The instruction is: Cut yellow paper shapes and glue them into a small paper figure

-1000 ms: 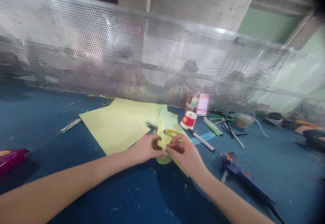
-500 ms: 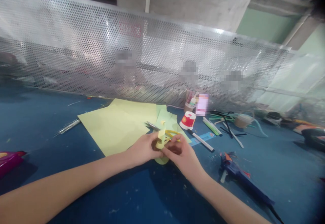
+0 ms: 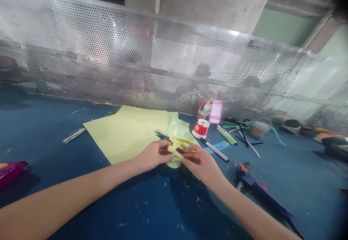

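Note:
Between my hands is a small pale-yellow paper piece (image 3: 173, 146) made of curled strips, one standing upright. My left hand (image 3: 152, 156) pinches its left side between thumb and fingers. From the right, my right hand (image 3: 202, 162) grips a lower strip of the same paper, fingers bent. A rounded pale-green paper part (image 3: 173, 164) shows beneath the fingertips. Just behind the hands lies a pair of scissors (image 3: 162, 135) with yellow handles, partly covered by the paper piece. Large pale-yellow sheets (image 3: 127, 135) spread out beyond my left hand.
On the blue table (image 3: 141, 211), a blue glue gun (image 3: 261, 191) lies to the right. Behind my right hand are a marker (image 3: 216, 151), a blue ruler (image 3: 224, 145) and a red-and-white paper cup (image 3: 201, 128). A magenta tool (image 3: 11, 173) sits far left. A perforated metal screen (image 3: 89, 51) runs across the back.
My hands have drawn slightly apart, the right one moving a little right. The paper piece has turned, so its upright strip and lower strip show more. The tabletop things have stayed put.

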Demonstrator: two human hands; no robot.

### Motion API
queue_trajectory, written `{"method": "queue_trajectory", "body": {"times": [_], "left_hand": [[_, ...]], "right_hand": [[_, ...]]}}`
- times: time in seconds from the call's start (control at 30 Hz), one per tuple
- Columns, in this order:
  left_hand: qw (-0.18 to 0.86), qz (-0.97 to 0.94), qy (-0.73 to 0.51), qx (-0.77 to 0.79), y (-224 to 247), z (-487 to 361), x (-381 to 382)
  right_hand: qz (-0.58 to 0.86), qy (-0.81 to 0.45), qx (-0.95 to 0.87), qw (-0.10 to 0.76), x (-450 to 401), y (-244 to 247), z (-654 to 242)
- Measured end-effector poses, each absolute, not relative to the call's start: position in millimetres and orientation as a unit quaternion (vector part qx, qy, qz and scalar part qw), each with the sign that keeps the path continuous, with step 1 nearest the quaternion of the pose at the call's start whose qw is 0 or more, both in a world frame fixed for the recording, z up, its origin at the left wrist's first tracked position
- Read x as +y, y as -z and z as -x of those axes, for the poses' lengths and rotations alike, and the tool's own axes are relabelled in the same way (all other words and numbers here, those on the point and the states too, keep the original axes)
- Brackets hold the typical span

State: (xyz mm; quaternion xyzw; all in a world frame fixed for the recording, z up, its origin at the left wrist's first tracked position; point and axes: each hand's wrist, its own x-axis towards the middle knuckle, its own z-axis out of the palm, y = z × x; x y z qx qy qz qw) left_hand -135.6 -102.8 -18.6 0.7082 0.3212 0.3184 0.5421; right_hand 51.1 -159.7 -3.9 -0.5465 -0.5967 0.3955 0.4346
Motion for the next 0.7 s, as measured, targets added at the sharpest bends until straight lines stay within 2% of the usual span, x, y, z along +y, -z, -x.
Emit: {"method": "queue_trajectory", "body": {"times": [0.33, 0.7], "left_hand": [[0.466, -0.75, -0.335, 0.328, 23, 136, -102], [0.553, -0.694, -0.322, 0.33, 27, 134, -101]], "right_hand": [[0.566, -0.318, -0.661, 0.376, -173, -1, -56], [0.571, -0.371, -0.651, 0.336, -178, -2, -62]]}}
